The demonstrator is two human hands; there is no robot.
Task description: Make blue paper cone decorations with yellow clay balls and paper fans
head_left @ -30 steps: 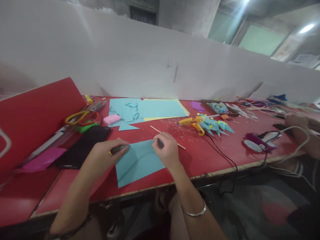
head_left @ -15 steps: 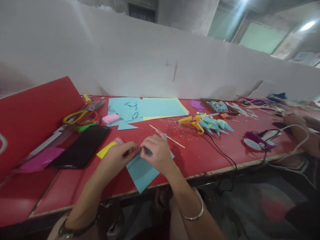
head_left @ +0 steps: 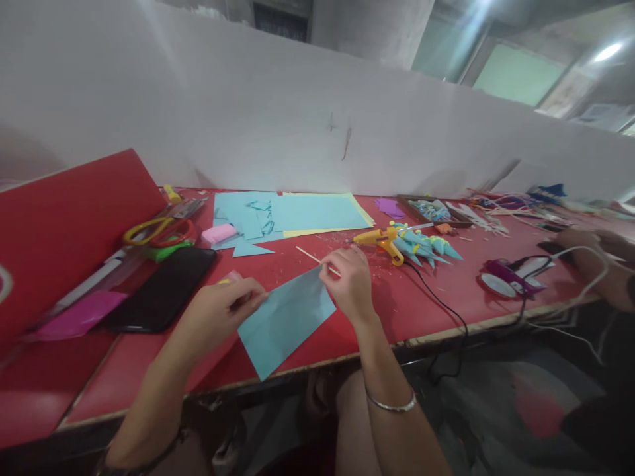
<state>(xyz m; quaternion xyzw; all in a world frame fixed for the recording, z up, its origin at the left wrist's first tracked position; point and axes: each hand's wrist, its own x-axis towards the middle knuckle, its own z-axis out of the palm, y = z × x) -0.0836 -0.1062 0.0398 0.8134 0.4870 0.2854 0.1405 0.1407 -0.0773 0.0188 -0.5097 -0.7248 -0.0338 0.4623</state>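
Observation:
A rectangular sheet of light blue paper [head_left: 288, 322] is held by its far edge between my two hands, above the red table. My left hand [head_left: 221, 311] pinches the left end of that edge. At the right end, my right hand [head_left: 348, 281] grips the corner between thumb and fingers. A thin wooden stick [head_left: 308, 254] lies just beyond the paper, partly hidden by my right hand. Beside my left hand a yellow piece of paper [head_left: 229, 280] shows only in part.
A black phone [head_left: 166, 291] and scissors [head_left: 149, 231] lie left. Blue sheets [head_left: 317, 213] rest along the wall. Right of centre are a yellow glue gun [head_left: 380, 241] with a trailing cord and blue paper cones [head_left: 424, 248]. Another person's hands [head_left: 590, 251] work at far right.
My hands have moved apart along the paper's edge, the right one going right. The blue paper now shows more fully between them.

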